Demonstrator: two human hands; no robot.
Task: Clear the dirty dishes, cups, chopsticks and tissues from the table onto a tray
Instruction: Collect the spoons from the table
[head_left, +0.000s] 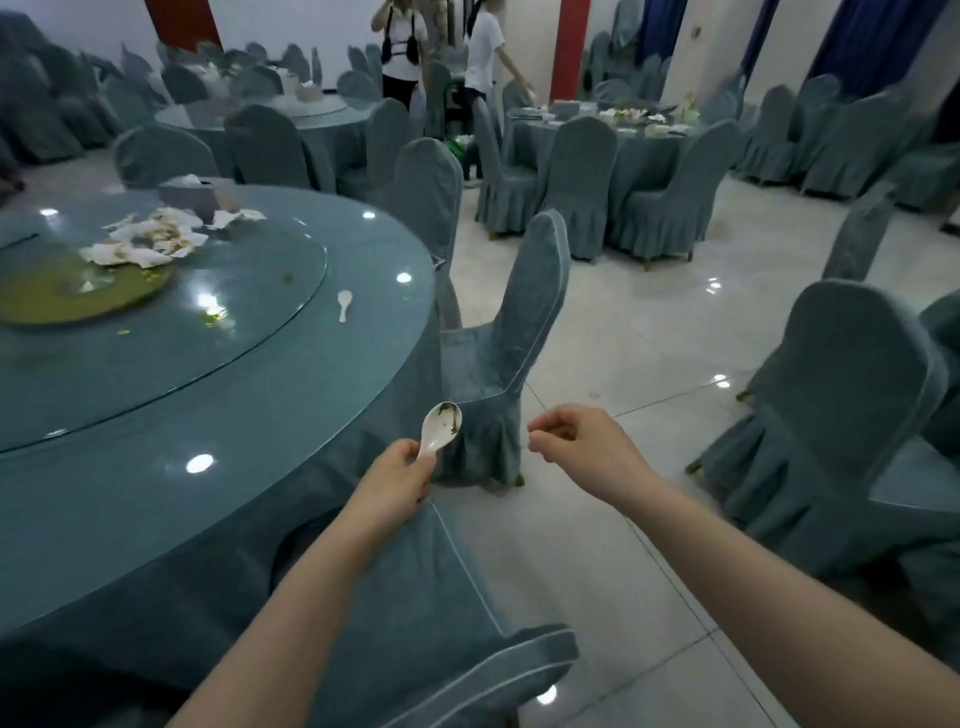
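Observation:
My left hand (402, 475) grips the handle of a dirty white ceramic spoon (441, 427), held off the right edge of the round table (156, 467). My right hand (582, 441) hovers beside it over the floor, fingers curled loosely, holding nothing that I can see. A second white spoon (344, 304) lies on the glass turntable (249, 332). A heap of crumpled used tissues (148, 239) sits further back on the turntable, beside a tissue box (192, 195). No tray is in view.
Teal-covered chairs stand close by: one under my arms (441, 623), one at the table's right edge (519, 343), more at right (841, 415). A green spill (72, 296) covers the turntable's middle. Two people (447, 52) stand by far tables with dishes.

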